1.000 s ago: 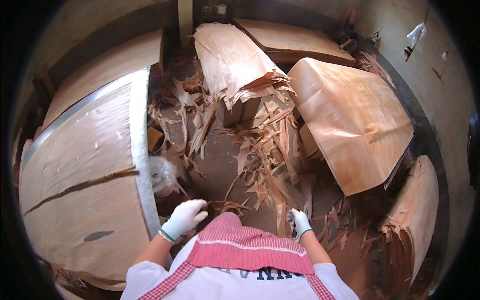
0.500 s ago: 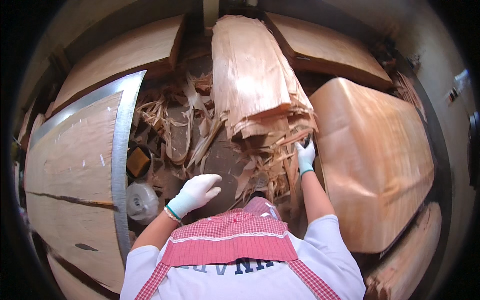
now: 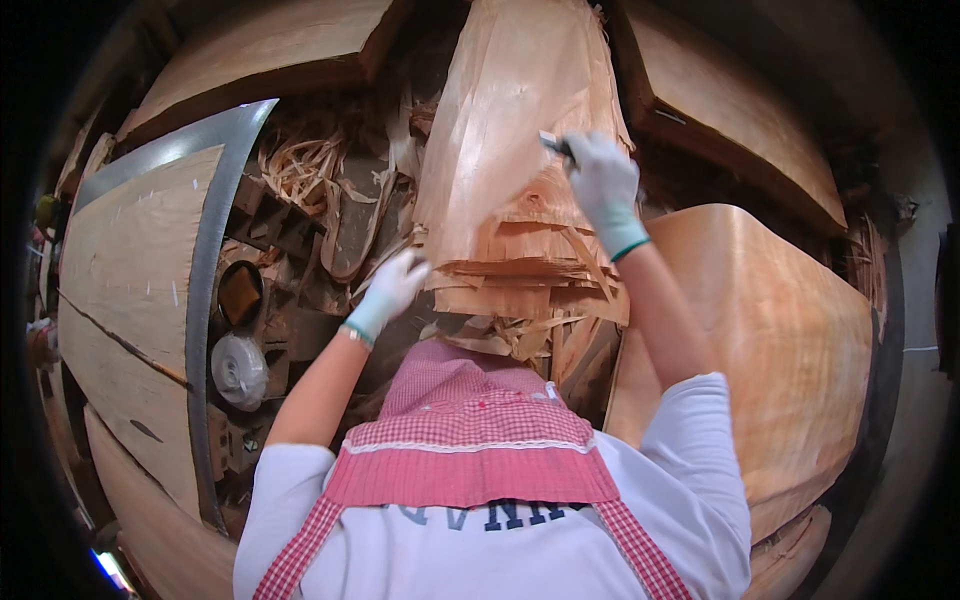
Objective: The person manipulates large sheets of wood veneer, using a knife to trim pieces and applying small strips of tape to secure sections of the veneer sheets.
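Observation:
A long stack of thin wood veneer sheets (image 3: 490, 120) lies in front of me, its near end ragged and torn in layers. My right hand (image 3: 603, 185), in a white glove, is over the stack's right side. It is closed around a short dark-handled blade (image 3: 556, 146) with a pale flat tip pointing left. My left hand (image 3: 395, 285), gloved too, is at the stack's near left edge. Its slightly blurred fingers are pinched on the edge of a veneer sheet. The top sheet looks smeared by motion between the hands.
Torn veneer strips (image 3: 530, 338) lie below the stack's near end; more scraps (image 3: 302, 170) are heaped at left. A metal-edged board (image 3: 232, 190) stands left, beside a clear plastic-wrapped roll (image 3: 239, 372) and a dark round container (image 3: 240, 292). Another veneer pile (image 3: 760, 340) flanks me on the right.
My right hand has risen from the stack's near right corner to above its surface, with the blade. My left hand has moved forward to the stack's left edge and closed. The view has shifted.

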Available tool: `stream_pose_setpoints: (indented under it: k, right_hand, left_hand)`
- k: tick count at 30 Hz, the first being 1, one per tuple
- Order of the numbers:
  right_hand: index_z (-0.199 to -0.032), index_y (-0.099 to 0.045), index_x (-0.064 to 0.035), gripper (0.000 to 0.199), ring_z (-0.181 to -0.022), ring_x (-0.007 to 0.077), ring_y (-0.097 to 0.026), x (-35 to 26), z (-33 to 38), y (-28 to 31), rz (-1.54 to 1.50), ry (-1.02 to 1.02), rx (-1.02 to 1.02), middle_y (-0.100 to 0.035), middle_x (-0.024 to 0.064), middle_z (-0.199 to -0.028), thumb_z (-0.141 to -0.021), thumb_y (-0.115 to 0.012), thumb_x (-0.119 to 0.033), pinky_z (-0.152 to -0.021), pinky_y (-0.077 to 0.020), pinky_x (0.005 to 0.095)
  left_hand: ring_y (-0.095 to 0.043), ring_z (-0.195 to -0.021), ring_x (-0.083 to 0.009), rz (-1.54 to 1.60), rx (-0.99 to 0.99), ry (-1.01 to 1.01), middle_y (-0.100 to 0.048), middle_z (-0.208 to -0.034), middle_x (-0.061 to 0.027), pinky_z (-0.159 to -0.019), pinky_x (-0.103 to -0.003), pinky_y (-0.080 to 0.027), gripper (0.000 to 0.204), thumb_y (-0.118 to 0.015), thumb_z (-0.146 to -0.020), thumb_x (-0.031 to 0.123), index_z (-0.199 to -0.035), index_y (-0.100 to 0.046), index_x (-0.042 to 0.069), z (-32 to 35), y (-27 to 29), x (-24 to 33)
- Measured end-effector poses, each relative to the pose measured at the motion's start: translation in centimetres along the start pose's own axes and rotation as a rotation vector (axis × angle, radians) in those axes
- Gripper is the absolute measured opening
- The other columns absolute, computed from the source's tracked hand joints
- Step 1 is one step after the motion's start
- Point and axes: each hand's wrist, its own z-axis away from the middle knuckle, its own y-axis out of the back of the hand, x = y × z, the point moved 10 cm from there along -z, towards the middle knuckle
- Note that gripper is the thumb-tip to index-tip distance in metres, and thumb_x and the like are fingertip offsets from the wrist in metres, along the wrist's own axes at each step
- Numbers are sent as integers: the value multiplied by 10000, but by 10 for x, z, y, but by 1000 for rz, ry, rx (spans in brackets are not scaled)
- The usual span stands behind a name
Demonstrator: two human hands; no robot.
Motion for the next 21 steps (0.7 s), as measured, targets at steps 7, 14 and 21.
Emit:
stream_pose_setpoints:
  k: [7,14,21]
  right_hand:
    - [-887,-569,-159,193,-774,213,-597,15,-42,61,120,180,65,-572,11,-833,-729,-675,-126,-575,-482,366]
    - [-945,-574,-177,315,-815,235,-597,72,136,-22,112,-3,-329,-591,18,-901,-666,-657,-58,-604,-488,390]
    - [-1121,-613,-99,350,-976,307,-626,119,241,-118,-218,-521,-1013,-616,140,-1034,-773,-625,-59,-840,-512,411]
  left_hand:
    - [-538,-1135,-312,702,67,514,-484,-1329,-237,-917,-379,-457,840,-603,-882,534,-1382,-320,-80,-127,-40,-57]
    - [-633,-896,-315,409,16,650,-648,-1077,-174,-789,-391,-495,621,-733,-795,301,-1269,-513,-34,-155,-123,-197]
    - [-653,-831,-240,344,191,403,-696,-901,-155,-755,-337,-491,250,-664,-838,174,-971,-658,-39,-116,-22,-91]
